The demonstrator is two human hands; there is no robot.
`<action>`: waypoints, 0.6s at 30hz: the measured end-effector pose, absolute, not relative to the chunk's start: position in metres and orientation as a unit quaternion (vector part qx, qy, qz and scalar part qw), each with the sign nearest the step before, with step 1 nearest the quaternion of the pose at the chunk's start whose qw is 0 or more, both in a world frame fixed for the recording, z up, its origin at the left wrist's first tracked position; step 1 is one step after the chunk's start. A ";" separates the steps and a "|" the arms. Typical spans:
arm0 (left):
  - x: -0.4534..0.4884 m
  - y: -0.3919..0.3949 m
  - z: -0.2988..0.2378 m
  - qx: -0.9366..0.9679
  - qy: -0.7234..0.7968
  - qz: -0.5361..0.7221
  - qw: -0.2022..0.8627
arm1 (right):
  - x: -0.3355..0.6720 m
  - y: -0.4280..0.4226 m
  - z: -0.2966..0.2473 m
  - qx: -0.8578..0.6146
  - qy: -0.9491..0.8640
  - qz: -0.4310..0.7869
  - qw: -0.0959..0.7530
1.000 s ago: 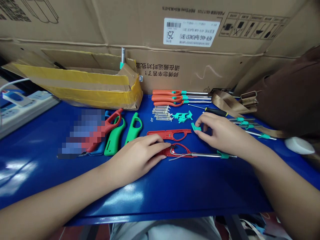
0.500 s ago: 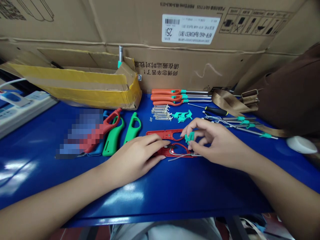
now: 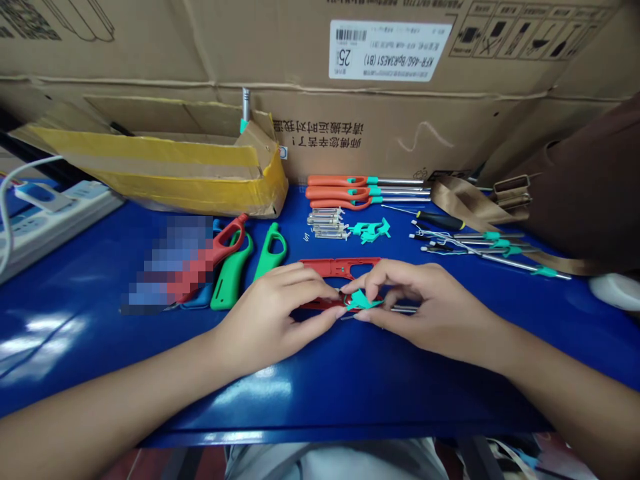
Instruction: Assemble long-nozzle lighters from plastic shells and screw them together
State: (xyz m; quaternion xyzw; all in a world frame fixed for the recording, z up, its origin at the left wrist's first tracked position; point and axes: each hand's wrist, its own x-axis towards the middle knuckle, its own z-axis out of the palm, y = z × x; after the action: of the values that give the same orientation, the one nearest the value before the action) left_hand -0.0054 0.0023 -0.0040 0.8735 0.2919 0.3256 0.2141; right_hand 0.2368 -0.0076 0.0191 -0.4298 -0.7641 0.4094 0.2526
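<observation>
My left hand (image 3: 273, 313) lies on a red lighter shell half (image 3: 320, 303) on the blue table (image 3: 350, 380), fingers curled and pressing it down. My right hand (image 3: 420, 310) pinches a small teal trigger piece (image 3: 361, 301) over that shell, right beside the left fingertips. A metal tube (image 3: 404, 309) sticks out from under the right hand. A second red shell half (image 3: 340, 267) lies just behind both hands.
Green and red handle shells (image 3: 233, 263) lie at left. Finished orange lighters (image 3: 350, 190), metal parts (image 3: 325, 225), spare teal triggers (image 3: 370, 231) and tube assemblies (image 3: 480, 245) lie behind. A taped cardboard box (image 3: 165, 167), a power strip (image 3: 45, 213) and big cartons ring the table.
My right hand picked up a teal trigger piece at the right and carried it left and down to the red shell under my left hand. My left hand's fingers curled slightly.
</observation>
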 end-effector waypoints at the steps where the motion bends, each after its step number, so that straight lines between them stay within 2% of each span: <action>1: -0.005 0.002 -0.004 0.873 0.287 0.327 0.220 | 0.236 -0.008 0.018 -0.421 -0.773 0.401 0.255; 10: -0.003 -0.001 -0.003 0.881 0.262 0.310 0.244 | 0.236 -0.010 0.013 -0.362 -0.834 0.334 0.250; 18: -0.002 -0.001 -0.003 0.850 0.312 0.304 0.294 | 0.241 -0.008 0.011 -0.383 -0.854 0.267 0.230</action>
State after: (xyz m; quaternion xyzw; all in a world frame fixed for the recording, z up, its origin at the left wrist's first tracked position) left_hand -0.0025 -0.0005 -0.0030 0.8505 0.3121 0.3044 0.2944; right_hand 0.2406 -0.0081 0.0109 -0.3825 -0.8542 0.2670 0.2296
